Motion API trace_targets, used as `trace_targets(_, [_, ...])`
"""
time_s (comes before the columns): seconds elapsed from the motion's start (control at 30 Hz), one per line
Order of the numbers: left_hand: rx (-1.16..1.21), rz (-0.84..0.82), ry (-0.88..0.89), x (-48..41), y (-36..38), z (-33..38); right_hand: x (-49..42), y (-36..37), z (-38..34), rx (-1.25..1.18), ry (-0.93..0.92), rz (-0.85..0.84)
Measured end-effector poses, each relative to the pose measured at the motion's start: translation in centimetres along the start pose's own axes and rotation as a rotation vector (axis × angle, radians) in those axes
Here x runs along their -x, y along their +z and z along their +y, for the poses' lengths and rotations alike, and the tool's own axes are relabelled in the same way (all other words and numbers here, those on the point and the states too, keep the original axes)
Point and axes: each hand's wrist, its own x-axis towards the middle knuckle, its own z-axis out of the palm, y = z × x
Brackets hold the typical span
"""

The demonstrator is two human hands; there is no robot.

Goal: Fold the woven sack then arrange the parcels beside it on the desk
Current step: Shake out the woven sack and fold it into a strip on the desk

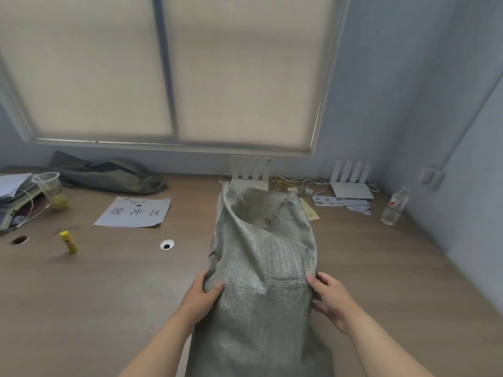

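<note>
One sack point(261, 281) on the tabletop point(109, 295), left grip point(204, 293) and right grip point(328, 297) each holding a side edge. Around it: one glue stick point(68, 241), one cup point(51, 190), one bottle point(394, 206).

The woven sack point(261, 281) runs off the bottom edge at its lower end. Its open mouth shows only a dim inside, so whether anything lies in it cannot be told. The left hand point(202, 296) shows a thumb on the sack's front, with its fingers mostly hidden behind the cloth. The fingertips of the right hand point(330, 300) vanish at the sack's other edge. Behind the sack's mouth, a white device point(250, 170) with upright fins is partly covered. Right of the sack, the print on the loose papers point(343, 204) and on the bottle point(394, 206) is too small to read. Far left of the sack, a heap point(13, 197) on the desk point(109, 295) is cut off by the picture's edge.
</note>
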Motion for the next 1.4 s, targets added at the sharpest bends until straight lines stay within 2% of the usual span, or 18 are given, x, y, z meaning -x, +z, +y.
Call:
trace_targets(0.07, [0.034, -0.014, -0.015, 0.8, 0.2, -0.6, 0.1, -0.2, 0.8, 0.022, 0.023, -0.030])
trace_targets(0.23, [0.091, -0.035, -0.028, 3.1, 0.1, -2.5, 1.6, -0.7, 2.9, 0.250, 0.067, -0.117])
trace_targets(0.37, [0.131, -0.084, -0.092, 5.1, 0.1, -4.0, 3.0, -0.7, 5.8, 0.293, 0.100, -0.178])
trace_targets(0.57, [0.146, -0.091, -0.138, 5.7, 0.4, -5.1, 3.1, 0.7, 8.5, 0.312, 0.102, -0.046])
trace_targets(0.7, [0.003, -0.087, -0.125, 5.7, 0.5, -4.3, 3.0, 2.1, 8.0, 0.425, 0.034, 0.062])
trace_targets(0.87, [-0.095, 0.011, -0.123, 5.2, -0.2, -4.1, 2.5, 2.9, 7.0, 0.436, -0.050, 0.007])
trace_targets(1.07, [-0.074, 0.067, -0.155, 4.9, -0.3, -4.9, 2.3, 2.8, 8.7, 0.522, 0.039, -0.081])
trace_targets(1.2, [-0.021, -0.104, -0.168, 4.6, -0.6, -6.3, 2.6, 1.1, 9.8, 0.554, 0.063, -0.058])
trace_targets(1.4, [0.075, -0.400, -0.303, 6.5, -3.0, -8.1, 2.9, -2.3, 11.9, 0.513, 0.061, -0.063])
